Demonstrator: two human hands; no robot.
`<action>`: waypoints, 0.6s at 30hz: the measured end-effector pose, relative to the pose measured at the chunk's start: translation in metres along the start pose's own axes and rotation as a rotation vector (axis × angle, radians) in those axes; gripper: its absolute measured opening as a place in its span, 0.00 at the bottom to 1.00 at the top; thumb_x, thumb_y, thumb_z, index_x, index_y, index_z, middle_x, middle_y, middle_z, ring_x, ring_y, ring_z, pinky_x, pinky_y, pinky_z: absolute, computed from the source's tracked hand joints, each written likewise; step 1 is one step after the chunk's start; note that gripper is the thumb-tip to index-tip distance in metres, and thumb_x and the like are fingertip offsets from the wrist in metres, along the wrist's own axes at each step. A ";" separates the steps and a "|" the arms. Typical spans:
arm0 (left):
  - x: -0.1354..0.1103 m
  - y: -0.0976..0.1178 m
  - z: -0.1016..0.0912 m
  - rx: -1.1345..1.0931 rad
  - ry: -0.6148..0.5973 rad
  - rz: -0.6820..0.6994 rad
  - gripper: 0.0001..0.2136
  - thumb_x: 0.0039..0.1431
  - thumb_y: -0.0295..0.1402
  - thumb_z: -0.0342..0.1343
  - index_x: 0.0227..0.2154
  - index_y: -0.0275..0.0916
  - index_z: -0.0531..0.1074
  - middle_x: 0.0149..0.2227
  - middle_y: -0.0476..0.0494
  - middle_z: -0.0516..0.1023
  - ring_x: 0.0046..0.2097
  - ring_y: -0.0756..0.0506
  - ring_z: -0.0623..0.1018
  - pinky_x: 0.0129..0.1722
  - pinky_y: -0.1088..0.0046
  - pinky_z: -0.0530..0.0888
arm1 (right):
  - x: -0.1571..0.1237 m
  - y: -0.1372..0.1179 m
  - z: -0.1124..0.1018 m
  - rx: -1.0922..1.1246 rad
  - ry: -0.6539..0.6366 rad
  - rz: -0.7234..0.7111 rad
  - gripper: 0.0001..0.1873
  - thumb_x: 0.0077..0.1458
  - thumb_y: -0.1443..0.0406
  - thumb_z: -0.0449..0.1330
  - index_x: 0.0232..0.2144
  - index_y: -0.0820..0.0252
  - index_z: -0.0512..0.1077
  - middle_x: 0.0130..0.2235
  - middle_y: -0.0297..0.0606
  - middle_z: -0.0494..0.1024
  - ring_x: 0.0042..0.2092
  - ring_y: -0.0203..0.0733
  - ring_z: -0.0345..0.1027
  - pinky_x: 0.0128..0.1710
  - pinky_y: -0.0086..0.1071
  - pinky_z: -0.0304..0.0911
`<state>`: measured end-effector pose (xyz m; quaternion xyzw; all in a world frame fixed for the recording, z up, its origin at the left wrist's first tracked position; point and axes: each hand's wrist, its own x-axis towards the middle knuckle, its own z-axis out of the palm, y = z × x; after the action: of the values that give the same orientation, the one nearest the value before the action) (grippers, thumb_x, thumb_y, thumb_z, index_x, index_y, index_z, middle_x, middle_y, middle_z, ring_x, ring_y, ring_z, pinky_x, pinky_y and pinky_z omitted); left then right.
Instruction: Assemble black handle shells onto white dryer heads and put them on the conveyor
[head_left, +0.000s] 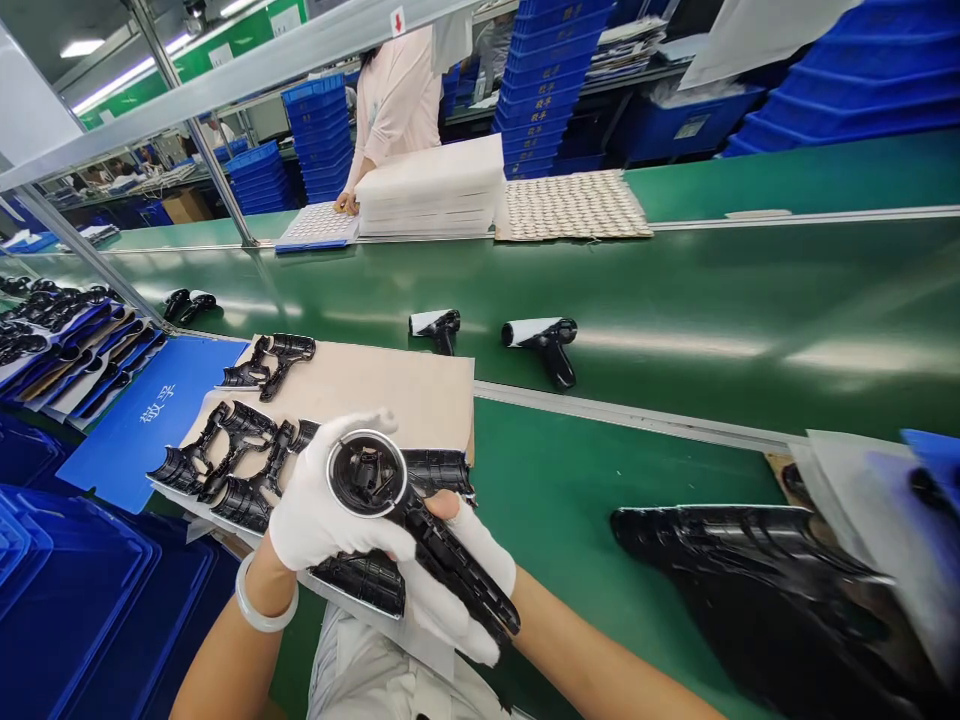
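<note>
Since my left white-gloved hand (322, 510) and right white-gloved hand (484, 550) are clamped on the black plastic gun-shaped housing (442, 540), its round open end (367, 475) faces up, maybe for looking inside; more black plastic housings (240, 470) lie on a tan cardboard sheet (382, 400) just beyond my hands.

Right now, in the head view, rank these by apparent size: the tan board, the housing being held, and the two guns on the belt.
1. Tan board
2. Held housing, though nearness to the camera may inflate it
3. Left belt gun and right belt gun: too alike to rank
</note>
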<state>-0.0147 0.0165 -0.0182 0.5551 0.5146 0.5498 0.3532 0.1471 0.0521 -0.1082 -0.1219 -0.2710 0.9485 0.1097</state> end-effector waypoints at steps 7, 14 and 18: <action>-0.003 -0.006 -0.001 0.053 0.117 0.048 0.36 0.30 0.46 0.76 0.45 0.43 0.71 0.41 0.40 0.79 0.43 0.36 0.81 0.48 0.54 0.76 | -0.005 0.007 0.006 0.118 -0.186 0.073 0.29 0.53 0.41 0.49 0.32 0.62 0.67 0.11 0.29 0.64 0.10 0.35 0.50 0.13 0.27 0.50; -0.006 -0.020 -0.003 -0.004 0.140 0.090 0.33 0.39 0.43 0.75 0.49 0.45 0.68 0.52 0.39 0.77 0.56 0.36 0.76 0.58 0.56 0.70 | -0.034 -0.009 0.051 0.185 -0.022 -0.164 0.29 0.50 0.38 0.59 0.33 0.57 0.63 0.17 0.27 0.69 0.14 0.31 0.56 0.16 0.22 0.51; -0.007 -0.025 -0.003 -0.086 0.122 0.075 0.33 0.44 0.54 0.68 0.49 0.42 0.69 0.49 0.38 0.78 0.51 0.37 0.78 0.52 0.61 0.74 | -0.035 -0.015 0.064 0.027 0.122 -0.203 0.27 0.44 0.45 0.67 0.29 0.61 0.65 0.21 0.31 0.68 0.21 0.31 0.57 0.21 0.23 0.50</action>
<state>-0.0213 0.0151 -0.0432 0.5237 0.4900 0.6172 0.3237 0.1643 0.0239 -0.0413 -0.1498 -0.2622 0.9269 0.2229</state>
